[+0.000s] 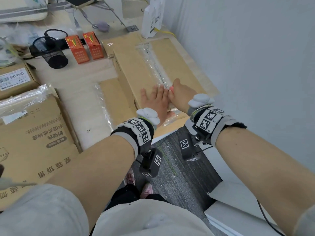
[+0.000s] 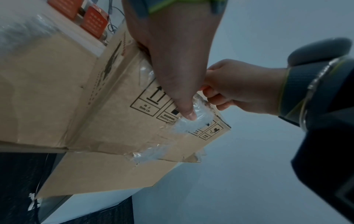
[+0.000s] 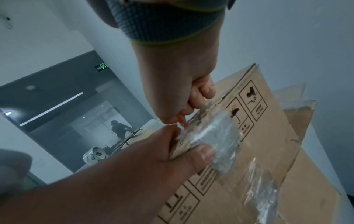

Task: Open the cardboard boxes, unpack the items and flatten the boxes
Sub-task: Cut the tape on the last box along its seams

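A large brown cardboard box [image 1: 134, 65] lies on the table's right end, its top seam covered by clear tape [image 1: 151, 62]. My left hand [image 1: 156, 99] lies flat on the top near the front edge, fingers spread. Its thumb [image 2: 186, 112] presses the tape on the box's front face [image 2: 114, 121]. My right hand [image 1: 181, 94] is curled round a small pink cutter [image 1: 171, 88] at the near end of the seam, right beside the left fingers. The cutter's tip [image 3: 181, 119] meets the taped top edge of the box [image 3: 268, 144]; its blade is hidden.
Flattened cardboard [image 1: 109, 94] lies under the box. Two more cartons [image 1: 34, 133] [image 1: 15, 79] sit at the left. A black mesh cup [image 1: 49, 51] lies on its side beside two orange packets [image 1: 77, 48]. A white bag [image 1: 152, 17] stands behind; a wall [image 1: 255, 65] is close on the right.
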A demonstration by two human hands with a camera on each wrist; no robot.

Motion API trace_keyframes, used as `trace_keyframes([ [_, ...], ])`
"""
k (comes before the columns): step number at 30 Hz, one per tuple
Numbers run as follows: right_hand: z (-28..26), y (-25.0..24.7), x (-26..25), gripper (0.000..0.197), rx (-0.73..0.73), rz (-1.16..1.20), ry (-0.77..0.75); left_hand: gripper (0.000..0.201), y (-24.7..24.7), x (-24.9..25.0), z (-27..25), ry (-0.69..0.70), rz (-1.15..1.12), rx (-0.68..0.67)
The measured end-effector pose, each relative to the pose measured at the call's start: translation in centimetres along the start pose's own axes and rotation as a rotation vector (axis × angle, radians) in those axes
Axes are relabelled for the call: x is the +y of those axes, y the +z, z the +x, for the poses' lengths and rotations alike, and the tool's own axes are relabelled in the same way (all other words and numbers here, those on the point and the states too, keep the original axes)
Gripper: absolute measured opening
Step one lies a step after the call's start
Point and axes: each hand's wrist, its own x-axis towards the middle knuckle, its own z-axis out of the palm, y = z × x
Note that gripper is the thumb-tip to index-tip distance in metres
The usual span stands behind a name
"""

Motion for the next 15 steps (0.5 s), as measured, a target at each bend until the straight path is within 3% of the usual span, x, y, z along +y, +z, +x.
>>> trace_keyframes([
  [15, -1.6, 0.1, 0.7, 0.028, 0.027, 0.015, -0.022, 0.086, -0.1, 0.0, -0.1, -0.004, 0.049, 0.004],
])
